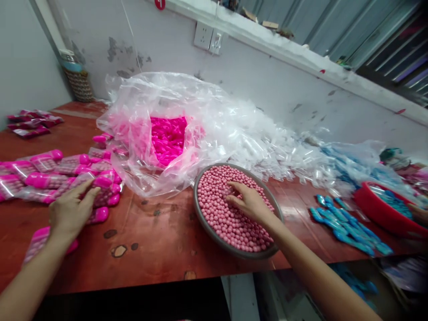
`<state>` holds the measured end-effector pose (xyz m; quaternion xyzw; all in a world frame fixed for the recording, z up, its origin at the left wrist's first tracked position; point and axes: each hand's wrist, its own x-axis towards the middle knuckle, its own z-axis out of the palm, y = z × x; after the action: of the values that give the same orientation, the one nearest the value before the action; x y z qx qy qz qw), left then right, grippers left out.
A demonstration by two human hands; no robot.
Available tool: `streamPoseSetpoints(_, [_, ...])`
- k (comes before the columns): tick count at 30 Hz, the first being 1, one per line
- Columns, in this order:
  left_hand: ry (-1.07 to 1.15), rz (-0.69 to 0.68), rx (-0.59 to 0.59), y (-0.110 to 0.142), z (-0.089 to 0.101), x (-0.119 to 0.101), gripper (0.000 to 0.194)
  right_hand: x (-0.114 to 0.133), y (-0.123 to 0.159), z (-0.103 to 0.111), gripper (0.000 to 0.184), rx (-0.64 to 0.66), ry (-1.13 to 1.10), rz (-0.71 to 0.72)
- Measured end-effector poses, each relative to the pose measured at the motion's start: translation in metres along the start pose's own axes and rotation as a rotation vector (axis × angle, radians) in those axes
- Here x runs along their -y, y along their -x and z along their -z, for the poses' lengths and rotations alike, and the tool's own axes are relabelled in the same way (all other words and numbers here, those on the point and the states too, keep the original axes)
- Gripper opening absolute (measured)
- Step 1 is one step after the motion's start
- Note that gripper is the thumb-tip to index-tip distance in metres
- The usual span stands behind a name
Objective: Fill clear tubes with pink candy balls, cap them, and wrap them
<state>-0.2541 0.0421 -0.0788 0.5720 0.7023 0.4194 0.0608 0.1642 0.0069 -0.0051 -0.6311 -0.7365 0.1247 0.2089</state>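
My left hand [71, 209] reaches over a pile of clear, pink-capped tubes filled with pink beads [47, 180]. Its thumb and index finger are apart, close to one tube's bright pink cap [103, 181]; the other fingers are hidden. Another filled tube [36, 243] lies beside the left wrist. My right hand [247, 201] is over the pink beads [230, 223] in a round grey bowl [199, 218], fingertips touching the beads. Its thumb and fingers are spread, with no tube between them.
Behind the bowl sits a plastic bag [133, 129] of bright pink caps [168, 140]. Clear empty tubes [267, 154] heap along the wall. At right, blue filled pieces [347, 225] lie near a red basin [377, 214], with another person's hand [417, 215]. Dark red packets [31, 122] lie far left.
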Motion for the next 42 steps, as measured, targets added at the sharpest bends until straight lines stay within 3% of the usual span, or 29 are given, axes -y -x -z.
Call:
streamPoseSetpoints(2, [-0.038, -0.058, -0.036, -0.001, -0.005, -0.01, 0.032, -0.002, 0.0, -0.001, 0.036, 0.001, -0.106, -0.038])
streamPoseSetpoints(5, [0.142, -0.188, -0.024, 0.016, -0.015, -0.06, 0.032, 0.002, 0.003, 0.0, 0.03, 0.012, -0.375, -0.13])
streamPoseSetpoints(11, [0.603, -0.427, 0.468, 0.069, -0.048, -0.184, 0.034, 0.021, 0.023, 0.007, 0.025, -0.006, -0.852, -0.158])
streamPoseSetpoints(15, [0.797, -0.417, 0.744, 0.086, -0.064, -0.222, 0.029, 0.03, 0.037, 0.008, 0.024, -0.044, -0.949, -0.088])
streamPoseSetpoints(20, [0.905, -0.325, 0.838, 0.09, -0.073, -0.229, 0.025, 0.019, 0.048, 0.01, 0.016, -0.125, -0.728, -0.038])
streamPoseSetpoints(23, [0.898, -0.323, 0.847, 0.093, -0.076, -0.229, 0.026, 0.012, 0.049, 0.014, 0.014, -0.072, -0.633, 0.012])
streamPoseSetpoints(25, [0.865, -0.322, 0.83, 0.094, -0.077, -0.229, 0.025, 0.008, 0.049, 0.018, 0.013, -0.02, -0.621, 0.018])
streamPoseSetpoints(28, [0.831, -0.242, 0.767, 0.095, -0.076, -0.227, 0.025, -0.001, 0.048, 0.026, 0.015, -0.045, -0.59, -0.043])
streamPoseSetpoints(32, [0.894, -0.095, 0.742, 0.093, -0.067, -0.216, 0.027, -0.015, 0.04, 0.035, 0.022, -0.083, -0.336, -0.031])
streamPoseSetpoints(36, [1.049, 0.052, 0.781, 0.088, -0.057, -0.197, 0.023, -0.007, 0.003, 0.035, 0.019, -0.083, -0.242, 0.105])
streamPoseSetpoints(42, [1.249, 0.331, 0.642, 0.071, -0.052, -0.161, 0.021, 0.055, -0.11, 0.006, 0.015, 0.042, -0.044, 0.336])
